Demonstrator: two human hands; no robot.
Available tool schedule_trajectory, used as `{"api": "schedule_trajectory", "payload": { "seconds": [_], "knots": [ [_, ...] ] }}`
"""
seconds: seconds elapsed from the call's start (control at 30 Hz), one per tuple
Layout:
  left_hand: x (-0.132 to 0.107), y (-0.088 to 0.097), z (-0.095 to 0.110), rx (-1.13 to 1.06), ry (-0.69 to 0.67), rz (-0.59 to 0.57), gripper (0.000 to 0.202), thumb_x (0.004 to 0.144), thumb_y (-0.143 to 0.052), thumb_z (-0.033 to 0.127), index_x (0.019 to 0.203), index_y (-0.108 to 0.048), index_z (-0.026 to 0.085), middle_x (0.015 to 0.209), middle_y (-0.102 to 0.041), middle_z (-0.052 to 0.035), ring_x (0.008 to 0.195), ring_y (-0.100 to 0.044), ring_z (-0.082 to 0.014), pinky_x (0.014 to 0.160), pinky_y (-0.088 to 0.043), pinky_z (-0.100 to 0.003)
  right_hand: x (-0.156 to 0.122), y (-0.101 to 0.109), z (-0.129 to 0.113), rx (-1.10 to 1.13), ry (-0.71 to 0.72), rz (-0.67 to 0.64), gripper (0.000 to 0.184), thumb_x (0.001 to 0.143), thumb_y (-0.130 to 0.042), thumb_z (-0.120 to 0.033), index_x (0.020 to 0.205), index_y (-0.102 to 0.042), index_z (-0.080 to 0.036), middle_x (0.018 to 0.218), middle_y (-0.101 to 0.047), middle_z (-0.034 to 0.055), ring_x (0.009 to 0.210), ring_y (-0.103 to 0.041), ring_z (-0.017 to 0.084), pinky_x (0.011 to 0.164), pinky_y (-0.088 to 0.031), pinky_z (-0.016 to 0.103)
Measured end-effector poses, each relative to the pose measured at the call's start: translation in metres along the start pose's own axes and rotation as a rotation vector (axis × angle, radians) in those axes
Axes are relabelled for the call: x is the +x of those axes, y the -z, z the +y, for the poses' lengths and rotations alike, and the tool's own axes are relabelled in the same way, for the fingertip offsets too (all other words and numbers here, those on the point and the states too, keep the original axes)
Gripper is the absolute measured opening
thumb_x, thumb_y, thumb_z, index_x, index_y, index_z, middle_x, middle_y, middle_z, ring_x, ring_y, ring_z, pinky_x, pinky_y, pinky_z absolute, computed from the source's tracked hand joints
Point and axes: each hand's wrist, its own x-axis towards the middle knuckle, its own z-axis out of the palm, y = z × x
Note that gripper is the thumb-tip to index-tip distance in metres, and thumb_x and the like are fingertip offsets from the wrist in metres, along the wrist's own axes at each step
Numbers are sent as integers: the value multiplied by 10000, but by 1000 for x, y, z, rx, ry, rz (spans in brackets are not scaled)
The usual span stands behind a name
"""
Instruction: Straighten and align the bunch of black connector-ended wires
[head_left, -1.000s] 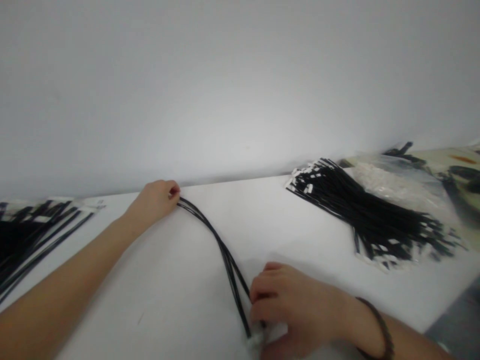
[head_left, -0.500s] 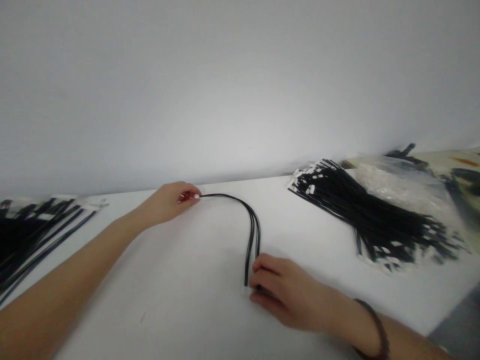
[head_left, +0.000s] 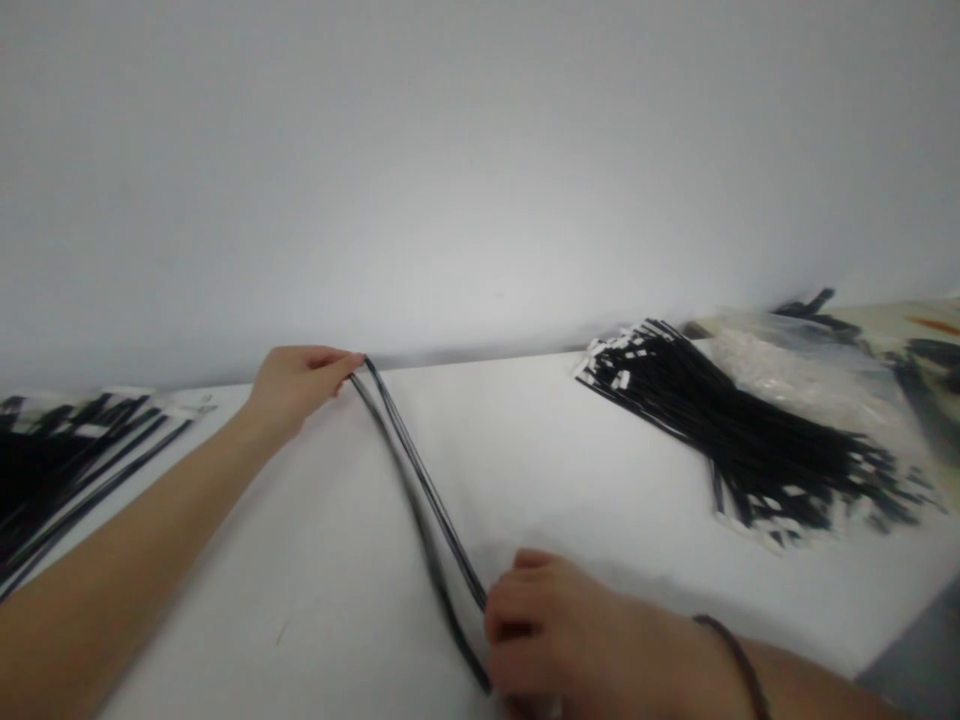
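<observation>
A black cable [head_left: 417, 452] with parallel strands stretches slantwise over the white table between my two hands. At its far end, near the wall, the fingers of my left hand [head_left: 306, 378] are pinched shut on it. Close to the bottom of the view, my right hand [head_left: 555, 630] is closed around the near end, and some motion blur softens it. The strands spread apart along the middle, one sagging to the left. Both cable ends are hidden by my fingers. A dark band circles my right wrist.
On the right lies a large bundle of black cables [head_left: 720, 415] with white connectors. Behind it is a clear plastic bag [head_left: 810, 365] of pale small pieces. More black cables [head_left: 82, 450] with white ends lie at the left. A pale wall [head_left: 480, 200] rises behind the table [head_left: 315, 560].
My left hand has moved left and slightly away, my right hand nearer to me. The cable, curved in an arch before, is now pulled out nearly straight between them.
</observation>
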Motion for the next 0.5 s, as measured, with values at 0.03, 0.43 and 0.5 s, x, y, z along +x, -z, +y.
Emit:
{"api": "schedule_trajectory", "payload": {
  "seconds": [0.03,0.43,0.5],
  "knots": [
    [1,1,-3,38,33,10,464,594,-588,499,846,-654,115,494,-496,25,501,-429,-109,481,-340,-230,1,1,-2,-21,37,-25,133,773,-483,-314,705,-469,-200,775,-526,-20,682,-451,103,686,-338,262],
    [11,-12,-21,291,-196,-128,444,688,-482,507,822,-670,128,678,-653,-28,617,-550,-151,563,-369,-226,9,5,-18,-79,147,-117,165,850,-408,-272,741,-461,-160,752,-498,-13,667,-408,92,638,-347,189],
    [6,-12,-16,330,-254,-132,431,714,-457,496,819,-668,135,704,-654,-36,642,-552,-153,575,-366,-227,7,0,-16,-78,141,-130,183,855,-398,-294,744,-455,-161,750,-501,-15,658,-408,88,640,-343,190]
  ]
}}
